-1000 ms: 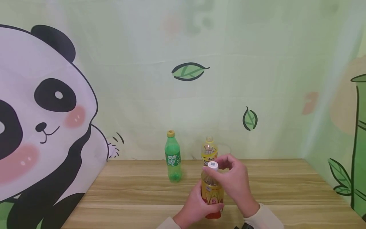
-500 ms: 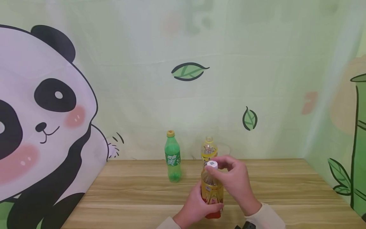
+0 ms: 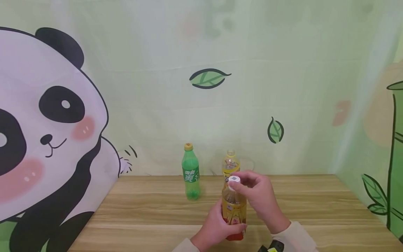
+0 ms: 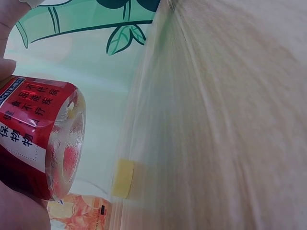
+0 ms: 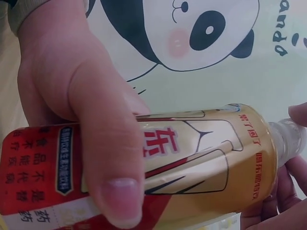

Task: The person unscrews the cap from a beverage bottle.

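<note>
In the head view my left hand [image 3: 217, 225] grips the lower body of an upright drink bottle [image 3: 234, 210] with a gold and red label. My right hand [image 3: 259, 196] pinches the white bottle cap [image 3: 234, 179] at its top, thumb in front. The right wrist view shows the left thumb [image 5: 115, 163] across the label and the clear bottle neck [image 5: 288, 139] showing, with right-hand fingers [image 5: 288, 211] beside it; the cap is out of frame there. The left wrist view shows the clear bottle base [image 4: 69, 143], raised off the table.
A green bottle [image 3: 191, 175] with a yellow cap stands back left on the wooden table [image 3: 141, 217]. Behind my right hand, partly hidden, stands a clear bottle [image 3: 231, 164] with a yellow label and no cap visible. A panda-printed cloth [image 3: 151, 105] hangs behind.
The white cap has risen slightly, and more of the held bottle's shoulder shows under it. My right wrist has shifted a little right; my left hand stays put.
</note>
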Motion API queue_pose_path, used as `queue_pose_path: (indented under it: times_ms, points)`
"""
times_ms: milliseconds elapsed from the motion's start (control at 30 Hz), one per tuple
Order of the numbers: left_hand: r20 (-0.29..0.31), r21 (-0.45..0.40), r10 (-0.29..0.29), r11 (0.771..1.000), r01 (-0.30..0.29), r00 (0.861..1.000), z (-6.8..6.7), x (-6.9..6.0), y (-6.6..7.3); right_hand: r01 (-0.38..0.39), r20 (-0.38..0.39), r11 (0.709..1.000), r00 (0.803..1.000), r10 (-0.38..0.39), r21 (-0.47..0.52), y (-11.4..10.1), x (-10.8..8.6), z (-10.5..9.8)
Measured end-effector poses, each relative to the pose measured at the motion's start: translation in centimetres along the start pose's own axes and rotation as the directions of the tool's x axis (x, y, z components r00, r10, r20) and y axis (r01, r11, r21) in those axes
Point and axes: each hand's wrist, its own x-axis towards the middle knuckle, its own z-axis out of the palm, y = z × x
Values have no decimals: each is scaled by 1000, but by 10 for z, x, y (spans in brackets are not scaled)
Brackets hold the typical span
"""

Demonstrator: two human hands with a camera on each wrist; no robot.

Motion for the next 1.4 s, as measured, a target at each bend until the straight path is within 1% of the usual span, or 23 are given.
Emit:
queue_pose_path:
  times_ms: [100,200,300,467,633,667,767,900,933,1033,1133,1267,1300,1400]
  points:
    - [-1,6,-7,1000,7,1000,0,1,0,23,2,1000,1000,-24,12,1,1,-1]
    - [-7,13,-4,1000,4,1000,0,2,-1,49,-4,999,999,-49,4,1,2,-4]
    - [-15,7,-10,1000,10,1000,1,4,-1,48,-11,999,999,-48,-22,0,2,-8]
    - [-26,-8,-29,1000,29,999,3,10,-1,47,-20,996,999,-49,-79,-2,0,-17]
    - [-34,-18,-36,999,36,999,6,19,-2,94,1,990,996,-94,-109,0,-4,-28]
    - [-36,-19,-39,999,39,999,7,21,-3,105,10,988,994,-105,-117,1,-5,-30]
    - [-40,-18,-15,1000,15,999,12,29,-6,169,42,975,985,-165,-143,6,-9,-37]
    - [-59,33,22,999,-20,998,20,42,-8,228,114,958,971,-210,-176,14,-17,-46]
    - [-63,54,28,998,-25,998,22,45,-8,231,137,957,968,-209,-177,16,-19,-49]
    - [-84,116,41,993,-31,996,27,54,-8,211,212,961,962,-171,-181,21,-25,-57]
    - [-99,160,83,985,-66,992,32,64,-7,193,278,966,950,-141,-169,26,-28,-64]
    - [-117,222,129,970,-101,985,40,76,-4,210,334,964,931,-146,-162,36,-31,-75]
    - [-122,231,123,969,-92,985,42,80,-3,217,347,963,926,-151,-159,39,-31,-77]
    - [-138,250,77,967,-40,987,46,89,-1,229,371,959,916,-154,-167,47,-31,-85]
